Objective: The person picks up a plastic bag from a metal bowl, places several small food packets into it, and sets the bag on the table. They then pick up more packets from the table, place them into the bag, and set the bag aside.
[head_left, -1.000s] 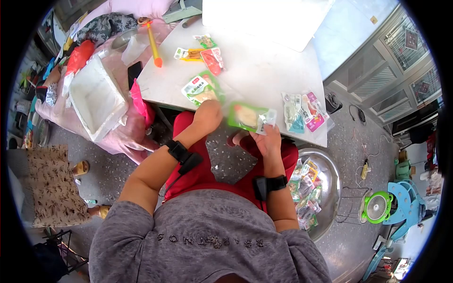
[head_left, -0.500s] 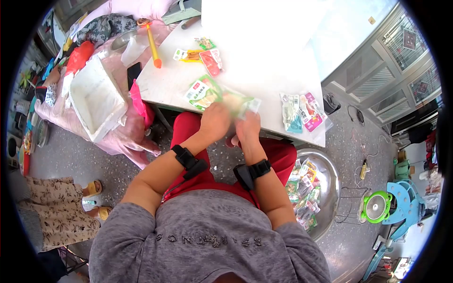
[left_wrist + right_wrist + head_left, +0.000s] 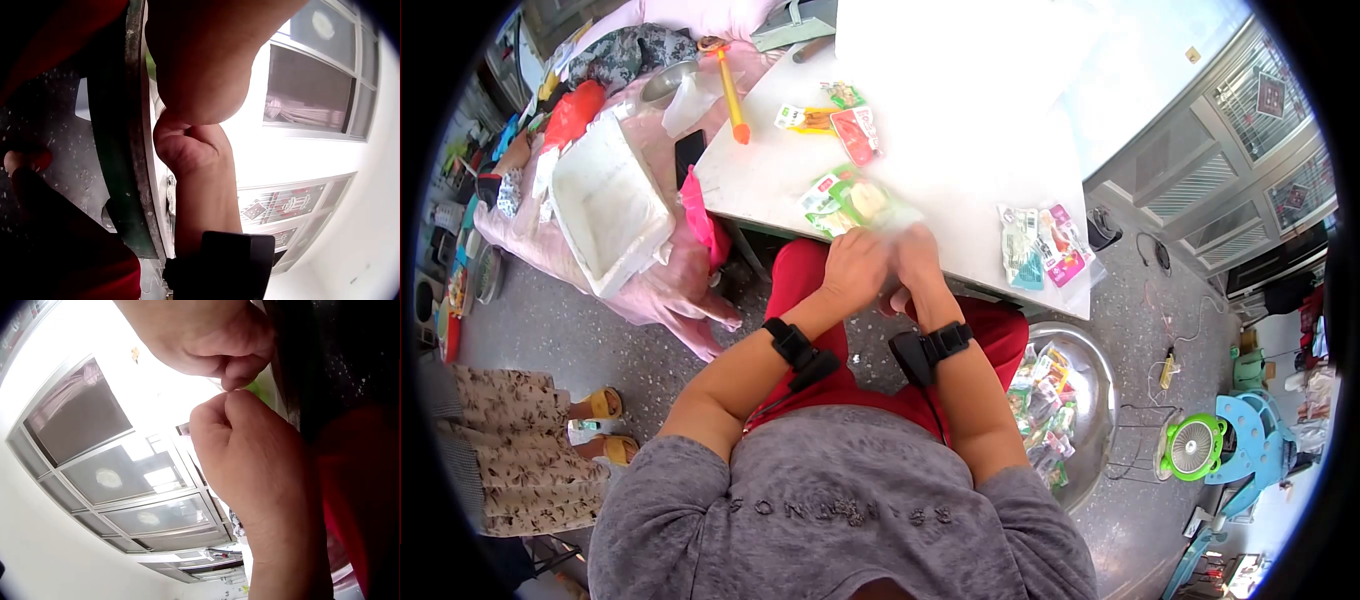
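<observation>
A green and clear food packet [image 3: 868, 198] with pale contents lies at the table's front edge, overlapping a second green packet [image 3: 824, 203] with a white label. My left hand [image 3: 858, 266] pinches the near edge of the paler packet. Beside it my right hand [image 3: 916, 258] pinches the packet's clear end, slightly blurred. In the left wrist view, the curled right hand [image 3: 192, 147] sits right up against the left hand [image 3: 200, 62]. Fingertips of both hands meet in the right wrist view, with a bit of green packet behind them; the fingers hide most of the pinched edge.
Farther back lie a red packet [image 3: 856, 136], a yellow packet [image 3: 808, 119] and a small green one [image 3: 842, 95]. Pink and teal packets [image 3: 1060, 246] are at the right. A metal basin [image 3: 1103, 400] of packets stands on the floor. A white foam box [image 3: 608, 215] is left.
My right hand has moved left with the packet, up to my left hand. The packet now overlaps the labelled one, and both hands are close together.
</observation>
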`<control>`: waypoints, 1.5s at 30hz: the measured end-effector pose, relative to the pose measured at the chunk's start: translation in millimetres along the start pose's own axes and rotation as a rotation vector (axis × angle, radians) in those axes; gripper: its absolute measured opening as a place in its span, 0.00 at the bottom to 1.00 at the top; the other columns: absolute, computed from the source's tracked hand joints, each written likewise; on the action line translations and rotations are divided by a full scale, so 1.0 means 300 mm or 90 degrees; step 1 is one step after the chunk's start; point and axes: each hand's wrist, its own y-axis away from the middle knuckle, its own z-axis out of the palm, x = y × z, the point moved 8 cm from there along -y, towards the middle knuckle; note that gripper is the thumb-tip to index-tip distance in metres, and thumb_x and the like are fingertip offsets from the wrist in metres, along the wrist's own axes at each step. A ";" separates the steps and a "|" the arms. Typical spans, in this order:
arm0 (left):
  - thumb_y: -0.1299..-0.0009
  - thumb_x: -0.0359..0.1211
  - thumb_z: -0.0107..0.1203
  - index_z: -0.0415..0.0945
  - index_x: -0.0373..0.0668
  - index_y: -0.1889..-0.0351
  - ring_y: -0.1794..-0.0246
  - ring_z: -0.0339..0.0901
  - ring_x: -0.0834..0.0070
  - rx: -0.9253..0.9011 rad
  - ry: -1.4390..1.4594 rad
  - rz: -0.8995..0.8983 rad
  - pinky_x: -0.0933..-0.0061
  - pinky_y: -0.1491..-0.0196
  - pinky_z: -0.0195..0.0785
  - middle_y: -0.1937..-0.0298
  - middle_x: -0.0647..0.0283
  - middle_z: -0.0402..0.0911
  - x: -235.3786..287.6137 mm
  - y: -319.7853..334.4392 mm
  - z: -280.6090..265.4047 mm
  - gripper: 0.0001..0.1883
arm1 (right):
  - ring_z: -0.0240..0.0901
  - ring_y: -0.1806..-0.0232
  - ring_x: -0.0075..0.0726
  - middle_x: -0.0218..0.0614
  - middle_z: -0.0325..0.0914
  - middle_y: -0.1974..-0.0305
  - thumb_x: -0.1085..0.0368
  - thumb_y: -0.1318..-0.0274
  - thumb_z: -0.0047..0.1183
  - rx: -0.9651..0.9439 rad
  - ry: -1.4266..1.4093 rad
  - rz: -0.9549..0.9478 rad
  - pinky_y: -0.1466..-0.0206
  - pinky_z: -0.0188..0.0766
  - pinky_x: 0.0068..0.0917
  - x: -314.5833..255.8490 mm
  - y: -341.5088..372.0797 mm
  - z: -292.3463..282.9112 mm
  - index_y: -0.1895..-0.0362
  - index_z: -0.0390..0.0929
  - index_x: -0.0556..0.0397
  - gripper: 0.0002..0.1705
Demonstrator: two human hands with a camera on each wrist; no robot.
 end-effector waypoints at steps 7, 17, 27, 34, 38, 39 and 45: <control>0.53 0.27 0.49 0.67 0.40 0.77 0.60 0.65 0.61 0.024 -0.005 0.025 0.64 0.60 0.58 0.63 0.59 0.70 -0.015 0.001 -0.017 0.05 | 0.61 0.86 0.25 0.32 0.65 0.83 0.71 0.57 0.41 -0.036 0.212 -0.074 0.86 0.56 0.21 -0.063 -0.015 0.062 0.75 0.68 0.59 0.05; 0.53 0.27 0.50 0.67 0.40 0.77 0.62 0.67 0.61 0.023 0.074 0.056 0.64 0.60 0.59 0.66 0.60 0.71 0.052 0.058 -0.055 0.05 | 0.66 0.63 0.30 0.36 0.66 0.59 0.54 0.47 0.40 -0.173 -0.262 0.201 0.67 0.67 0.27 0.155 0.161 0.006 0.52 0.60 0.55 0.22; 0.54 0.28 0.52 0.68 0.39 0.75 0.61 0.67 0.62 0.005 0.083 0.144 0.64 0.60 0.59 0.64 0.60 0.70 0.140 0.094 -0.075 0.08 | 0.64 0.73 0.20 0.31 0.69 0.73 0.68 0.50 0.42 -0.129 -0.175 0.036 0.72 0.62 0.16 0.095 0.164 0.020 0.68 0.68 0.57 0.06; 0.54 0.31 0.56 0.69 0.41 0.65 0.55 0.65 0.58 0.038 0.083 0.224 0.60 0.55 0.56 0.56 0.55 0.67 0.174 0.157 -0.170 0.16 | 0.66 0.75 0.21 0.29 0.70 0.75 0.70 0.49 0.42 -0.100 -0.037 -0.098 0.71 0.67 0.19 -0.331 0.338 -0.132 0.69 0.69 0.56 0.04; 0.51 0.30 0.54 0.69 0.40 0.64 0.52 0.63 0.57 -0.103 0.015 0.115 0.59 0.51 0.54 0.55 0.54 0.67 0.022 0.248 -0.092 0.15 | 0.69 0.74 0.26 0.32 0.73 0.75 0.70 0.49 0.42 -0.052 -0.123 -0.233 0.68 0.68 0.22 -0.490 0.457 -0.493 0.70 0.71 0.56 0.05; 0.51 0.30 0.54 0.70 0.40 0.65 0.51 0.62 0.58 -0.126 -0.004 0.092 0.59 0.51 0.54 0.55 0.55 0.67 -0.019 0.275 -0.072 0.14 | 0.70 0.73 0.28 0.33 0.73 0.73 0.70 0.49 0.43 -0.091 -0.157 -0.244 0.67 0.69 0.23 -0.501 0.486 -0.585 0.68 0.71 0.57 0.05; 0.49 0.32 0.52 0.70 0.41 0.64 0.48 0.60 0.58 -0.194 -0.070 0.030 0.59 0.48 0.51 0.52 0.55 0.66 -0.112 0.337 -0.028 0.13 | 0.70 0.73 0.31 0.37 0.74 0.72 0.70 0.49 0.42 0.237 -0.002 -0.160 0.68 0.68 0.25 -0.383 0.745 -1.078 0.68 0.71 0.59 0.07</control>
